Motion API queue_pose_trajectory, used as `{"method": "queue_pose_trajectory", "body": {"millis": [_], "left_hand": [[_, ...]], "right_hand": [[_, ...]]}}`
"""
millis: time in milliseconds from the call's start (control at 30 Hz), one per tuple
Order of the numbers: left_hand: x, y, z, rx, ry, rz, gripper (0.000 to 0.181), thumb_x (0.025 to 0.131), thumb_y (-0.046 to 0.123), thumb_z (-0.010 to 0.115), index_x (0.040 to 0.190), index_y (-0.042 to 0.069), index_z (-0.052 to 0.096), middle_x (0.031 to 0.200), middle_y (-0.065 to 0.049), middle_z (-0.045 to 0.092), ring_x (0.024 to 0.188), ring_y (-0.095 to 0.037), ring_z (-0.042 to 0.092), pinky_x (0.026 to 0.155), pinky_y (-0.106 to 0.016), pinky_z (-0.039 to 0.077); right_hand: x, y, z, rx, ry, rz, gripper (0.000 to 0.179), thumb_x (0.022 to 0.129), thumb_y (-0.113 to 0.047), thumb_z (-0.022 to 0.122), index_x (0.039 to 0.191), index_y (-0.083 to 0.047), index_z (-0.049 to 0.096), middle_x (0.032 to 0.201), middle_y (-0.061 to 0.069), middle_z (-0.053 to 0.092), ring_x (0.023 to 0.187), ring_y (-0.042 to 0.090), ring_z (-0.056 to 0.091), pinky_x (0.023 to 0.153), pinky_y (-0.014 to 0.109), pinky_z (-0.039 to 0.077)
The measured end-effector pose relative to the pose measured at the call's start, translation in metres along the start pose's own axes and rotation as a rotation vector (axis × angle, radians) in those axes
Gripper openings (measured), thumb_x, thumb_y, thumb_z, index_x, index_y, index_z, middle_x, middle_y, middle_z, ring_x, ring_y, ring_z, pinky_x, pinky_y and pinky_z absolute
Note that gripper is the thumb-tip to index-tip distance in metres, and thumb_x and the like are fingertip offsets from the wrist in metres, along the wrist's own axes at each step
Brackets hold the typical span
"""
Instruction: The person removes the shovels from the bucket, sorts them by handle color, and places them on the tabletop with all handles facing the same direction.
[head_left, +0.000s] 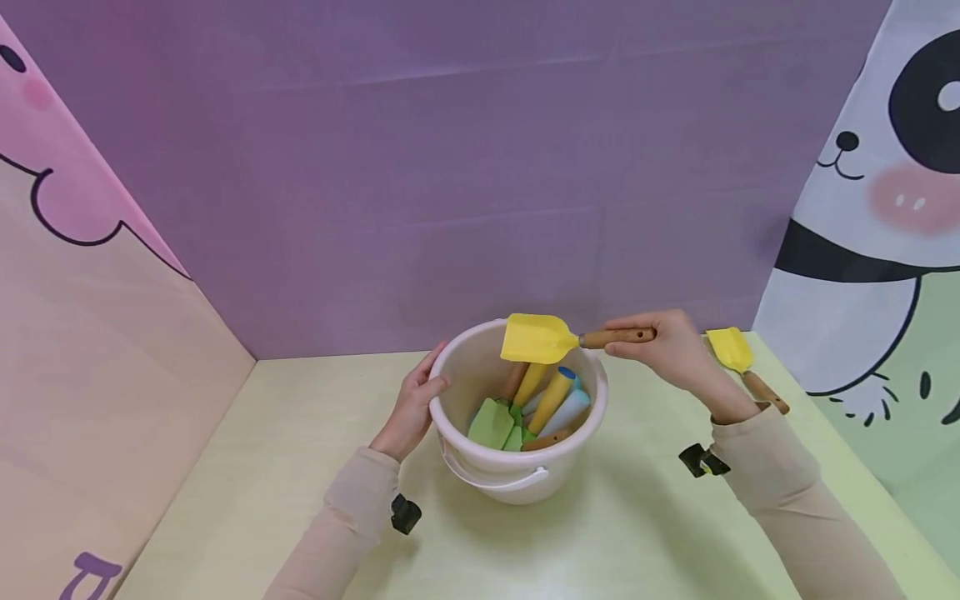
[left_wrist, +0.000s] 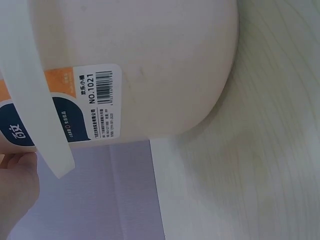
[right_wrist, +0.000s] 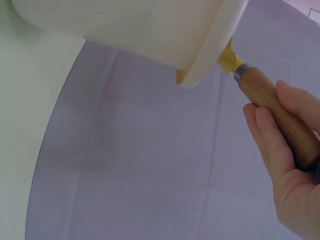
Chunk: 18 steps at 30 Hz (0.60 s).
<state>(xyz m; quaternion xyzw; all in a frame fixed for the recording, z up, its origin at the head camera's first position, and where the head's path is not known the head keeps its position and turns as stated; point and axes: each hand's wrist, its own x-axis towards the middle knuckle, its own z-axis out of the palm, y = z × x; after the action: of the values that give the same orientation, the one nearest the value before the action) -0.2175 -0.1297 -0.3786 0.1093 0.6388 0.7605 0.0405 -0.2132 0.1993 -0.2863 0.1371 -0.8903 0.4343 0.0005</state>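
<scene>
A white bucket (head_left: 517,490) with a white carrying handle stands on the table. My left hand (head_left: 408,410) grips its rim at the left, thumb over the edge. In my right hand (head_left: 671,350) I hold the wooden handle of a yellow toy shovel (head_left: 536,338), pinched between thumb and fingers. Its flat blade is over the far part of the bucket's opening. Inside the bucket lie several tools, among them a green blade (head_left: 491,423) and a yellow handle (head_left: 551,402); their lower parts are hidden. The right wrist view shows the shovel's wooden handle (right_wrist: 272,102) beside the rim.
Another yellow shovel (head_left: 730,348) with a wooden handle lies on the pale table (head_left: 300,483) at the right, behind my right forearm. A purple backdrop (head_left: 450,167) rises behind the table, with printed panels at both sides. The bucket bears a label (left_wrist: 97,102).
</scene>
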Motion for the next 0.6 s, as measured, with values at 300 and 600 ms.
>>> {"method": "queue_pose_trajectory", "body": {"millis": [300,600], "left_hand": [[0.0,-0.002,0.0,0.004,-0.004,0.01,0.065,0.084,-0.001,0.039,0.146,0.004,0.019,0.152,-0.012,0.015,0.137,-0.029,0.02,0.11,-0.048,0.021],[-0.001,-0.003,0.0,0.002,-0.022,0.008,0.066,0.083,0.0,0.039,0.146,0.008,0.021,0.152,-0.012,0.018,0.136,-0.027,0.021,0.108,-0.049,0.025]], "right_hand": [[-0.001,0.016,-0.013,0.06,0.088,0.083,0.051,0.08,-0.038,0.068,0.12,-0.007,0.061,0.119,0.014,0.061,0.091,0.004,0.055,0.074,0.02,0.048],[-0.005,0.038,-0.016,0.125,0.159,0.179,0.058,0.08,-0.042,0.066,0.126,-0.007,0.056,0.1,-0.013,0.064,0.098,0.004,0.051,0.082,0.025,0.044]]}}
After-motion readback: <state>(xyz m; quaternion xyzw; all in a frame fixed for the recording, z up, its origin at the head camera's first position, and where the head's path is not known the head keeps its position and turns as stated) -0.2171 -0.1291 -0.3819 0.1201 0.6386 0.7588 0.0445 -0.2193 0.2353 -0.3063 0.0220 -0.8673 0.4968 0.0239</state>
